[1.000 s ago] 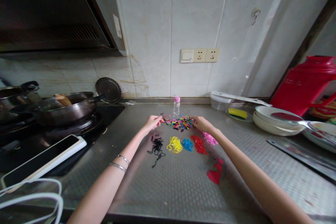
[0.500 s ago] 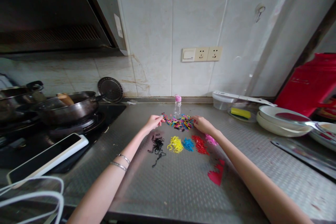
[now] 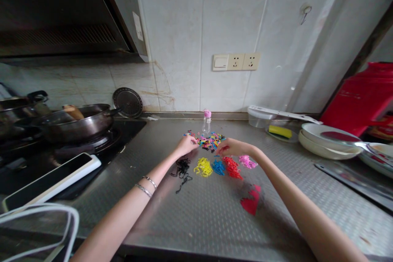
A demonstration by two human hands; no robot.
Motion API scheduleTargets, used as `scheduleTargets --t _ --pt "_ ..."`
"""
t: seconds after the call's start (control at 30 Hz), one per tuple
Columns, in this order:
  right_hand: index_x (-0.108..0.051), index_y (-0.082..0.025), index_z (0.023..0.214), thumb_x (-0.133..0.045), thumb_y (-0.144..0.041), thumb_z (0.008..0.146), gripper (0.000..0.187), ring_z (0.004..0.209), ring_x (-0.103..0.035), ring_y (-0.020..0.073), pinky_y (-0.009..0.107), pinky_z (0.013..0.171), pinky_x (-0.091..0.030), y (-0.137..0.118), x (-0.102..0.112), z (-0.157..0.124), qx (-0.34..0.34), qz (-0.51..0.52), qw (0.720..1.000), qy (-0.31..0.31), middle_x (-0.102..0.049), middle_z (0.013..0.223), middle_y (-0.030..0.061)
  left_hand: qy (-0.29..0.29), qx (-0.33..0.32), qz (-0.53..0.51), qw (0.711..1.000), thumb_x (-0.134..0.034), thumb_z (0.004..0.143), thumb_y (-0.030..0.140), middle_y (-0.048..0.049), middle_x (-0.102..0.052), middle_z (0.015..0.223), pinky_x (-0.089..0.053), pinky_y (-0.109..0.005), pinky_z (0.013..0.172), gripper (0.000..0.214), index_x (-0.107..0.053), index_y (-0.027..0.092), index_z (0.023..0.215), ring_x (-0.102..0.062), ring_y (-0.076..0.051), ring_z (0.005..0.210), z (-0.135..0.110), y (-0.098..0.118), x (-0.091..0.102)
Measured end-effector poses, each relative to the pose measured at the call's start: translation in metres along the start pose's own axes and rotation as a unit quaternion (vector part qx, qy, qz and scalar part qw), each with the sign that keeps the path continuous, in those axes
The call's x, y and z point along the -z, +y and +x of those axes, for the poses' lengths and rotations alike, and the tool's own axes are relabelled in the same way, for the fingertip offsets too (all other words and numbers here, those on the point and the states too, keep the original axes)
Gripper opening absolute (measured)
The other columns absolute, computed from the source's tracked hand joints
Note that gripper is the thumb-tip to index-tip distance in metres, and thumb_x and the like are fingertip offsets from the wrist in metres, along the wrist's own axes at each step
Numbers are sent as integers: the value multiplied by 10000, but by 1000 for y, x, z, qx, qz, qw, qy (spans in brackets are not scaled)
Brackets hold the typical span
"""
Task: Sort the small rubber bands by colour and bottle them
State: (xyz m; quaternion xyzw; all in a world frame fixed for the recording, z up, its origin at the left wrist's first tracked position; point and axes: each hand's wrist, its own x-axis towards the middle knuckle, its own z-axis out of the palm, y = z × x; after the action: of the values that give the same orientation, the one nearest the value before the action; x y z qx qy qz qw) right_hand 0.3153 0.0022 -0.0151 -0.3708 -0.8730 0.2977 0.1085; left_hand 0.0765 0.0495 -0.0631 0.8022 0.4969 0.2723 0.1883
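Observation:
My left hand (image 3: 187, 145) is at the left edge of a mixed heap of small coloured rubber bands (image 3: 210, 143), its fingers pinched together; what they hold, if anything, is too small to make out. My right hand (image 3: 235, 146) hangs bent at the wrist just behind the blue band pile (image 3: 218, 167), with a small blue rubber band (image 3: 216, 156) at its closed fingertips. Other bands lie sorted by colour in a row: a black pile (image 3: 183, 166), a yellow pile (image 3: 203, 167), a red pile (image 3: 232, 168) and a pink pile (image 3: 247, 162). Behind the heap stands a clear bottle with a pink cap (image 3: 207, 120).
A red patch (image 3: 251, 200) marks the steel counter near my right forearm. On the right are a yellow sponge (image 3: 280, 132), stacked bowls (image 3: 328, 147) and a knife (image 3: 353, 184). A white device (image 3: 52, 184), cables and a stove with a pan (image 3: 80, 125) occupy the left.
My right hand has moved left and nearer, from the heap's right edge to behind the blue pile, uncovering the pink pile. My left hand has shifted slightly right.

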Motion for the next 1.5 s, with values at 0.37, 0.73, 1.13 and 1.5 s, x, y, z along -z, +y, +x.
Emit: scheduleTargets --t 0.37,0.73,1.13,1.5 --pt "-690 -151 806 -477 -136 642 270 640 -567 120 195 577 -430 5 1 -2 -35 -6 999 39 -669 731 11 23 19 72 997 -570 671 311 -34 -635 682 -347 -219 543 178 -674 175 721 -526 -126 573 0 10 -8" --pt "-683 -132 830 -478 -216 676 269 623 -558 119 202 581 -422 31 3 -5 -67 14 989 127 -659 701 12 20 13 96 995 -542 696 336 -46 -641 667 -357 -234 563 215 -685 177 721 -529 -143 575 0 21 -11" --pt "-692 -152 793 -482 -187 674 244 666 -585 131 187 596 -411 46 2 -6 -117 -73 970 202 -677 724 11 64 18 103 993 -514 713 241 -69 -653 710 -354 -241 575 182 -680 166 726 -549 -155 626 6 18 3" --pt "-664 -197 904 -499 -195 695 266 768 -593 155 198 674 -409 52 -4 -6 -167 -169 943 233 -670 866 47 -100 -118 -64 986 -554 671 245 -37 -627 621 -349 -193 532 192 -678 103 707 -508 -104 556 10 41 8"
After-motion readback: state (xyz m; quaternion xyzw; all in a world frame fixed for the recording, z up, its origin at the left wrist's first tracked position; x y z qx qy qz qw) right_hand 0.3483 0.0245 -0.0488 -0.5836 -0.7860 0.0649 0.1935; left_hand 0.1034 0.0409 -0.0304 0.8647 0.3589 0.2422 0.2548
